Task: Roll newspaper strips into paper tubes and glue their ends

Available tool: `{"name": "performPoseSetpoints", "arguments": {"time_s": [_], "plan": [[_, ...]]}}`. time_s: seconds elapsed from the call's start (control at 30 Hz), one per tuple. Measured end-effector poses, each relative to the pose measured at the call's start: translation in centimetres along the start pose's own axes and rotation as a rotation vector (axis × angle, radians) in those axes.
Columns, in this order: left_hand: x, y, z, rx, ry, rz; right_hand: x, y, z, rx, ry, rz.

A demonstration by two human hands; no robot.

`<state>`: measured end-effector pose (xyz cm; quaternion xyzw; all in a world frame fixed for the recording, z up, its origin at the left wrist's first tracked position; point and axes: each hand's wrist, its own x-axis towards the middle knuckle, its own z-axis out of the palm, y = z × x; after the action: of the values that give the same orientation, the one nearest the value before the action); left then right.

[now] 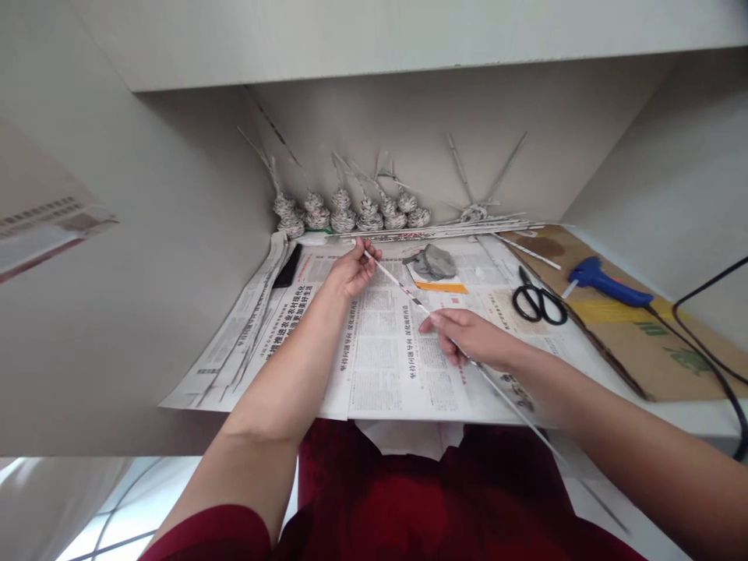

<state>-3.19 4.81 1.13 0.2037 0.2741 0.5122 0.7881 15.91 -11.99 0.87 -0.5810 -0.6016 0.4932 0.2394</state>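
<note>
A long thin rolled newspaper stick (403, 288) slants between my two hands above the newspaper-covered desk (379, 374). My left hand (352, 269) pinches its far upper end between thumb and fingers. My right hand (464, 335) is closed around the stick lower down, and the rest runs on under my right forearm past the desk's front edge. Just beyond my right hand lies a crumpled grey cloth (432, 262) on a card with an orange edge (441, 287). Black-handled scissors (538, 302) rest to the right of that hand.
Several gourd-shaped woven paper pieces (344, 210) stand along the back wall, with a bundle of paper sticks (444, 229) before them. A blue glue gun (608, 282) with a black cable lies on flattened cardboard (619, 343) at right. Newspaper strips (251, 312) and a black flat object (287, 267) lie at left.
</note>
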Motion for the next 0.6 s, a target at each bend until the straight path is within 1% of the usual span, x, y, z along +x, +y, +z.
{"name": "performPoseSetpoints", "arguments": {"time_s": [0.07, 0.1, 0.13, 0.17, 0.2, 0.27, 0.3, 0.33, 0.37, 0.4, 0.43, 0.5, 0.57, 0.6], "plan": [[0.0, -0.1, -0.1, 0.016, 0.008, 0.007, 0.6, -0.3, 0.5, -0.284, 0.234, -0.104], [0.0, -0.1, -0.1, 0.014, 0.003, 0.011, 0.9, -0.5, 0.7, -0.380, 0.321, -0.158], [0.0, -0.1, -0.1, 0.006, -0.011, 0.014, 1.2, -0.6, 1.0, -0.404, 0.353, -0.187], [-0.1, 0.0, -0.1, -0.010, -0.034, 0.012, 1.4, -0.7, 1.3, -0.343, 0.322, -0.183], [-0.1, 0.0, -0.1, -0.030, -0.066, 0.004, 1.5, -0.8, 1.5, -0.207, 0.236, -0.154], [-0.2, 0.2, 0.0, -0.069, -0.133, -0.021, 1.4, -0.8, 1.8, 0.169, -0.004, -0.078], [-0.2, 0.2, 0.0, -0.081, -0.159, -0.035, 1.2, -0.7, 1.9, 0.341, -0.106, -0.049], [-0.2, 0.2, 0.0, -0.086, -0.176, -0.046, 1.1, -0.7, 1.9, 0.468, -0.177, -0.034], [-0.2, 0.1, 0.0, -0.086, -0.179, -0.050, 1.0, -0.6, 1.8, 0.538, -0.215, -0.026], [-0.2, 0.0, 0.0, -0.083, -0.174, -0.047, 1.0, -0.7, 1.7, 0.553, -0.215, -0.020], [-0.2, -0.1, 0.0, -0.076, -0.163, -0.041, 1.1, -0.7, 1.6, 0.517, -0.177, -0.014], [-0.2, -0.2, 0.1, -0.054, -0.147, -0.024, 1.6, -1.1, 1.5, 0.328, -0.027, -0.027], [-0.2, -0.3, 0.1, -0.025, -0.148, -0.014, 2.2, -1.5, 1.4, 0.106, 0.138, -0.091], [-0.2, -0.3, 0.1, -0.014, -0.153, -0.014, 2.5, -1.7, 1.4, 0.037, 0.187, -0.120]]}}
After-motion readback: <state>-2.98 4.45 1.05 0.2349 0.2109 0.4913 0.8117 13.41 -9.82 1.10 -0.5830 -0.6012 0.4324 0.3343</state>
